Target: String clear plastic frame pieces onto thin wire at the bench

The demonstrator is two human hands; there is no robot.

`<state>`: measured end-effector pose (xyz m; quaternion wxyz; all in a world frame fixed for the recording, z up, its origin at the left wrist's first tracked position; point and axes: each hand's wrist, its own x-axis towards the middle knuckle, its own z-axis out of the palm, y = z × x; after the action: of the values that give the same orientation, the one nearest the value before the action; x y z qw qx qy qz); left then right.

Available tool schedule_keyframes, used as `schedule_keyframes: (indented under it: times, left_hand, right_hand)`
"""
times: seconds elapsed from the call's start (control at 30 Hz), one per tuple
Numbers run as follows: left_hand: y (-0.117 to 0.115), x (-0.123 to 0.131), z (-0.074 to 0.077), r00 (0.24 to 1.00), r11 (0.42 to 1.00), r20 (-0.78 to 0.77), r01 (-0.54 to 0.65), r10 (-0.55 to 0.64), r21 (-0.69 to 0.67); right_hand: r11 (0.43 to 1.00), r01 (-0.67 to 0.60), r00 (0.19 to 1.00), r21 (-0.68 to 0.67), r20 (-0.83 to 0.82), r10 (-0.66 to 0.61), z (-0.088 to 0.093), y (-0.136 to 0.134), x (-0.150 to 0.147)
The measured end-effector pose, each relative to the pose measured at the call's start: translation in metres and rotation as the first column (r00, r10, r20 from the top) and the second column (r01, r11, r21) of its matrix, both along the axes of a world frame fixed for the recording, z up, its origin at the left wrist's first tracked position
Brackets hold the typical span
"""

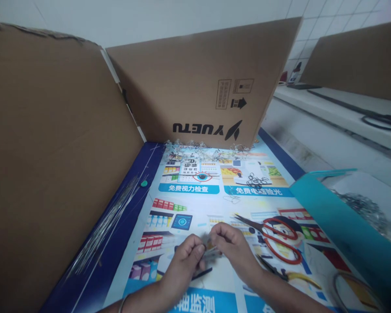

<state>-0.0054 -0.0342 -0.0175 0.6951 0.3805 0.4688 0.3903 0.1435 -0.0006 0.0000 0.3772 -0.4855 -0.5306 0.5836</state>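
My left hand [187, 258] and my right hand [230, 243] are close together above the printed mat [215, 213], low in the middle of the view. The fingers of both are pinched around a small, blurred, clear or grey piece between them, too smeared to name. Right of my right hand lie scissors with orange-red handles [282, 241], their blades pointing left. Below them is a tool with a yellow handle [303, 278], partly hidden by my right forearm. A dark, thin object shows under my left hand.
Thin metal wires [109, 221] lie in a bundle at left. Cardboard panels [189, 87] stand at the left and back, with small clear pieces [195, 152] along the base. Dark rings [256, 180] lie on the mat. A teal box [345, 217] at right holds a metallic heap [366, 208].
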Motion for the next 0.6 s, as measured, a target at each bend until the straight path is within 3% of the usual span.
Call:
schedule_keyframes:
  times: [0.6]
  left_hand:
    - [-0.0022, -0.0007, -0.0002, 0.998, 0.998, -0.007, -0.067, 0.067, 0.002]
  right_hand:
    - [0.999, -0.002, 0.999, 0.047, 0.05, 0.0, -0.0041, -0.002, -0.0001]
